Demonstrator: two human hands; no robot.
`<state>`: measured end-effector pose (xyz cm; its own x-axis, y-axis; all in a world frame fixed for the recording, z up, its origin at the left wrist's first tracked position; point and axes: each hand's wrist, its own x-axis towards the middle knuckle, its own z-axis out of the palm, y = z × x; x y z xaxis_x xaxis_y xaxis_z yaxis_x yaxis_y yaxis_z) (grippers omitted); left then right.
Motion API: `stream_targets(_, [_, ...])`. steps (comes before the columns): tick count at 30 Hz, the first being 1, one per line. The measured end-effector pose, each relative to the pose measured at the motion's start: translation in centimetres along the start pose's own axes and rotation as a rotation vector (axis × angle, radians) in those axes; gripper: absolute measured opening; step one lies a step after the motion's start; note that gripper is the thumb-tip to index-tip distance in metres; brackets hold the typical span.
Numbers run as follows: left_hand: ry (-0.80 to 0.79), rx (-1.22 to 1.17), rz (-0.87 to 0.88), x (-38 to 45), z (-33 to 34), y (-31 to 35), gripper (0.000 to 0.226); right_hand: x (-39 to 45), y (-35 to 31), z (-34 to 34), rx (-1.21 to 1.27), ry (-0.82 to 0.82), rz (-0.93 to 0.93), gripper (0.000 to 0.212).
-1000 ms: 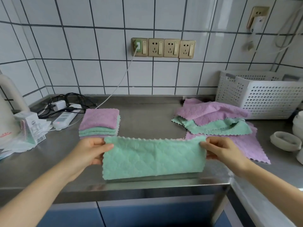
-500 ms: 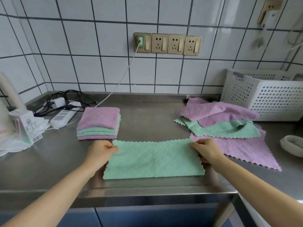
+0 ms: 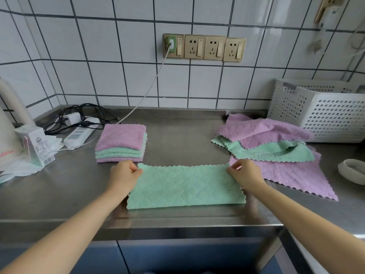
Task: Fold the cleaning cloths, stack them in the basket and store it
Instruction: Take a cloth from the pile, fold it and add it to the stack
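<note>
A half-folded cloth [image 3: 185, 185] lies flat on the counter [image 3: 177, 135] near its front edge. The left hand [image 3: 123, 175] is at the cloth's far left corner, the right hand [image 3: 245, 174] at its far right corner. Behind and left of the cloth sits a stack [image 3: 121, 143]; farther left, a power strip [image 3: 79, 134] and a carton [image 3: 34, 145]. Right of the cloth lies a pile [image 3: 276, 147], and behind that pile stands the basket [image 3: 324, 113]. A dish [image 3: 352, 171] is at the far right.
</note>
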<state>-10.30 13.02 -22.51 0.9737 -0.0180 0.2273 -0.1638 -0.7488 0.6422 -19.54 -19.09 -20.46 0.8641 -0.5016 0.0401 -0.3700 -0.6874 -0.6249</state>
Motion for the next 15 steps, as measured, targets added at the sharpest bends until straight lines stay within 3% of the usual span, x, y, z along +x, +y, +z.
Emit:
stream_targets(3, [0.067,0.157,0.095,-1.1,-1.1,0.3,0.013,-1.0,-0.2,-1.1,-0.036,0.024,-0.053,0.022])
stream_targets(6, [0.11,0.211,0.338,-3.5,-1.7,1.8,0.014,-3.7,-0.3,-0.9,-0.244,0.179,-0.405,0.025])
stream_targets(9, [-0.29,0.014,0.531,-7.5,-1.1,4.7,0.034,-7.3,-0.7,0.4,-0.211,-0.057,-0.813,0.022])
stream_targets(11, [-0.548,0.157,0.601,-9.7,-0.3,5.5,0.057,-8.4,0.1,1.4,-0.253,-0.189,-0.949,0.03])
stream_targets(13, [-0.649,0.355,0.627,-10.8,0.0,5.0,0.073,-8.6,1.1,1.7,-0.28,-0.217,-0.957,0.036])
stream_targets(15, [-0.665,0.432,0.63,-11.1,-0.4,4.0,0.071,-8.6,2.0,1.1,-0.302,-0.204,-0.947,0.038])
